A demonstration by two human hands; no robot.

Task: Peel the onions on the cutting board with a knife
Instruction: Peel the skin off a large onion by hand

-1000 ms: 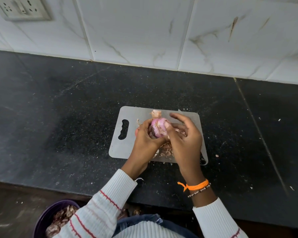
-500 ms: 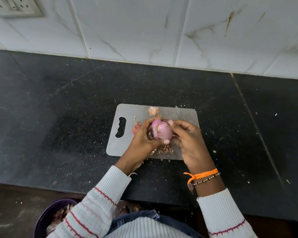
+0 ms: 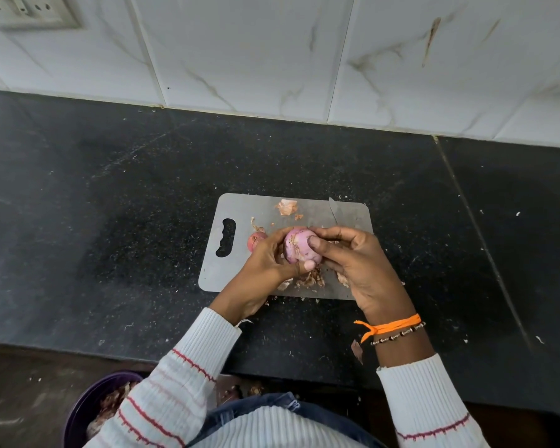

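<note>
While both hands grip it above the flat grey board (image 3: 240, 276), L hand (image 3: 265, 263) & R hand (image 3: 353, 263) curl round a smooth, round pink onion (image 3: 299, 248); papery skins (image 3: 311, 279) lie on board below it.

**Item Count**

Onions: two. One onion (image 3: 299, 248) is partly peeled; the second onion (image 3: 256, 239) is unpeeled. Cutting board (image 3: 240, 270): one. Knife (image 3: 335, 211): one, only the blade visible. Hands: two, a left hand (image 3: 265, 260) and a right hand (image 3: 359, 266). Bowl (image 3: 88, 412): one. Wall socket (image 3: 23, 11): one. Loose skin pieces: several, exact number cannot be determined.
</note>
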